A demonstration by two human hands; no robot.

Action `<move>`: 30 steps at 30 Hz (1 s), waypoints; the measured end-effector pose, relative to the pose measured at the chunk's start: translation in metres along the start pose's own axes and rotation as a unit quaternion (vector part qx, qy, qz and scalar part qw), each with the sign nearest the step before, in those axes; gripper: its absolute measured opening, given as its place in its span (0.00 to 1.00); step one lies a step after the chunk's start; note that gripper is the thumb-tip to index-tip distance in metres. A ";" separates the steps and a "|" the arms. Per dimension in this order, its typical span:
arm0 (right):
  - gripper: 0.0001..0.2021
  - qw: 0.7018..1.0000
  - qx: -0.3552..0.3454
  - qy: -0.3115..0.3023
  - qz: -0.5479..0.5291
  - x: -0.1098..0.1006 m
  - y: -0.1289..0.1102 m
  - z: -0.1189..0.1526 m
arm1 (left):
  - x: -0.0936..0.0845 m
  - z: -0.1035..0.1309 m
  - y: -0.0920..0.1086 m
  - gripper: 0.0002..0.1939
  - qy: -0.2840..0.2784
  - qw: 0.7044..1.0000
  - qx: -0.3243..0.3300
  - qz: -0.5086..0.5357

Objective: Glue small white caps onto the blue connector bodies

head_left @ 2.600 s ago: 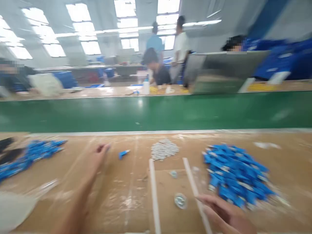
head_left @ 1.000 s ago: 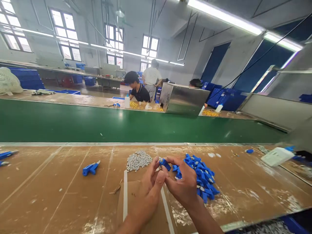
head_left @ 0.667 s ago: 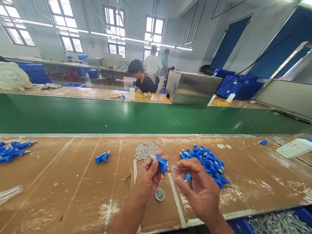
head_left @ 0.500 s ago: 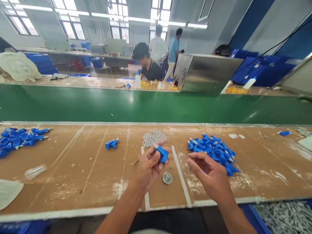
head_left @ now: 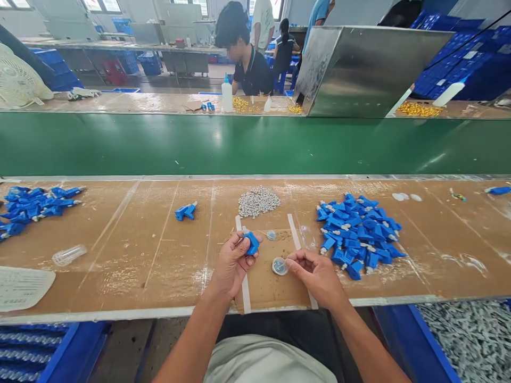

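Note:
Between the thumb and fingers of my left hand point(head_left: 235, 261) is a blue plastic part point(head_left: 251, 243), tilted above the cardboard-covered bench. My right hand point(head_left: 313, 274) has thumb and index finger pinched together at the right rim of a small round dish point(head_left: 279, 266). Whether they grip the rim or something tiny cannot be seen. Beyond the dish lies a small clear disc point(head_left: 271, 234). A heap of small grey pieces point(head_left: 258, 202) sits farther back. To the right of my right hand is a large pile of blue plastic parts point(head_left: 359, 234) with pale tips.
Two blue parts point(head_left: 186, 211) lie left of centre, with another blue pile point(head_left: 34, 207) farther left. A clear plastic tube point(head_left: 69, 255) and a paper sheet point(head_left: 26, 287) are nearby. Behind runs a green belt point(head_left: 191, 143); across it sits a person point(head_left: 253, 69). A bin of grey pieces point(head_left: 471, 335) stands lower right.
My right hand has moved left and down to the dish, its fingers closing into a pinch. My left hand has shifted slightly left with the blue part. The view has tilted downward.

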State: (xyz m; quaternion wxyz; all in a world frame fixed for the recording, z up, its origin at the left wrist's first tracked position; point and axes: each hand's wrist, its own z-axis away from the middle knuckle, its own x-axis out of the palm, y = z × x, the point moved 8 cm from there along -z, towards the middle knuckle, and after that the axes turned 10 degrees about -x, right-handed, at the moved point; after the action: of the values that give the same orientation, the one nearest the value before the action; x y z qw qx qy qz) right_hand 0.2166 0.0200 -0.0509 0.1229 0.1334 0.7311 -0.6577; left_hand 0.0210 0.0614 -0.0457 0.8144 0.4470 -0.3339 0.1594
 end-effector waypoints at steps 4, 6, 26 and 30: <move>0.15 1.000 -0.013 -0.002 0.017 0.001 -0.008 -0.002 | -0.003 -0.003 -0.005 0.15 0.007 1.000 -0.010 0.008; 0.13 0.999 -0.030 -0.003 0.044 0.001 -0.013 -0.002 | -0.006 -0.004 -0.007 0.15 0.011 1.000 -0.015 0.011; 0.05 0.966 -0.176 -0.073 0.174 0.014 -0.054 0.002 | -0.004 0.007 -0.014 0.14 -0.011 0.994 -0.069 0.088; 0.07 0.980 -0.144 -0.050 0.128 0.004 -0.046 0.000 | 0.003 0.012 -0.021 0.12 -0.032 0.988 -0.106 0.103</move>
State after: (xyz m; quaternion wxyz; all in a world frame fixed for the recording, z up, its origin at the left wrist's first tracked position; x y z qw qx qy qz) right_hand 0.1966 0.0152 -0.0095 0.2604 0.1734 0.7878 -0.5306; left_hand 0.0302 0.0400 -0.0519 0.8255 0.3260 -0.4190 0.1914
